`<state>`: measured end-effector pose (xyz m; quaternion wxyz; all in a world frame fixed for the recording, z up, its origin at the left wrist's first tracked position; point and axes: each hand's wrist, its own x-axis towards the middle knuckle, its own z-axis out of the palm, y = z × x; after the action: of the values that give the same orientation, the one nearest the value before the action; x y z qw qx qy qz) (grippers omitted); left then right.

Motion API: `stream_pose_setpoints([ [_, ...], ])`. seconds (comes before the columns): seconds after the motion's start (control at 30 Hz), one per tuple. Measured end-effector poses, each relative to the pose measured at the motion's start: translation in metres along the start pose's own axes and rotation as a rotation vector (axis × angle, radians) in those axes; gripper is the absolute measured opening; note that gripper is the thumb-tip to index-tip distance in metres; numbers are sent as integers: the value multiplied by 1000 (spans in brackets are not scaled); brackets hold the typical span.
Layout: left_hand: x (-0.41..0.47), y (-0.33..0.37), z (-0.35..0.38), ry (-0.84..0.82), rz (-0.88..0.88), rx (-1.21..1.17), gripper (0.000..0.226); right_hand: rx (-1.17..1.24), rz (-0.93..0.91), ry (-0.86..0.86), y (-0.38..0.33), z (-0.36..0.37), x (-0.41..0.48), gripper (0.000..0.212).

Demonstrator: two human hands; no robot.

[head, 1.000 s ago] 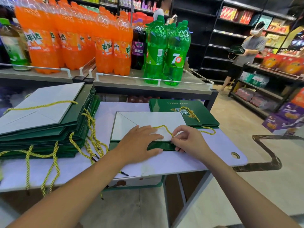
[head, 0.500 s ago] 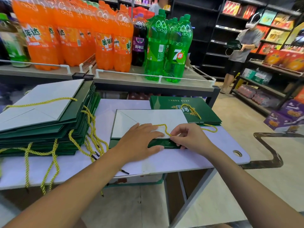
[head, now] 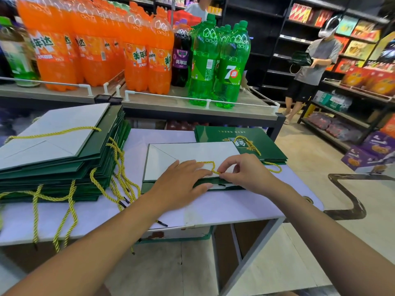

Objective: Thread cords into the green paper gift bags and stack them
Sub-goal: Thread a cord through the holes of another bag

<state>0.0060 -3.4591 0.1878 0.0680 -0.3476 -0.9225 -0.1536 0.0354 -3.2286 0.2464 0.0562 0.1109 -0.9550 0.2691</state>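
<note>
A shop aisle: dark shelving runs along the back, and a grey shelf point(head: 171, 101) just behind the work area carries rows of orange soda bottles point(head: 136, 54) and green soda bottles point(head: 230, 67). A second person point(head: 314, 60) stands at the far right by the shelves, holding something dark green.

In front lies a pale counter point(head: 235, 208). On its left side sits a tall stack of flat bags point(head: 64, 167), their yellow handles point(head: 119, 180) trailing over the counter and off its near edge. At the back right is a smaller pile of bags point(head: 267, 142), printed side up.

The green paper bag point(head: 192, 152) being worked on lies flat in the middle of the counter, its white folded bottom facing up. The left hand point(head: 181, 180) rests palm down on the bag's near edge, its fingers point(head: 198, 171) straight and slightly spread, pressing the paper flat. The right hand point(head: 243, 174) is just beside it, with thumb and forefinger pinched together on the yellow cord point(head: 210, 165) at the bag's near edge. The cord loops up over the white panel between the two hands, and another stretch of it curves out on the counter to the right of the right hand.
</note>
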Motion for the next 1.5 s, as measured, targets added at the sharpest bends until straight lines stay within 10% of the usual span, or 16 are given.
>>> stream_pose_setpoints([
  [0.37, 2, -1, 3, -3, -29, -27, 47, -263, -201, -54, -8, -6, 5, 29],
  [1.13, 0, 4, -1, 57, 26, 124, 43, 24, 44, -303, -23, -11, 24, 18],
  [1.5, 2, 2, 5, 190, 26, 80, 39, -106, -21, -115, -22, -17, 3, 25],
])
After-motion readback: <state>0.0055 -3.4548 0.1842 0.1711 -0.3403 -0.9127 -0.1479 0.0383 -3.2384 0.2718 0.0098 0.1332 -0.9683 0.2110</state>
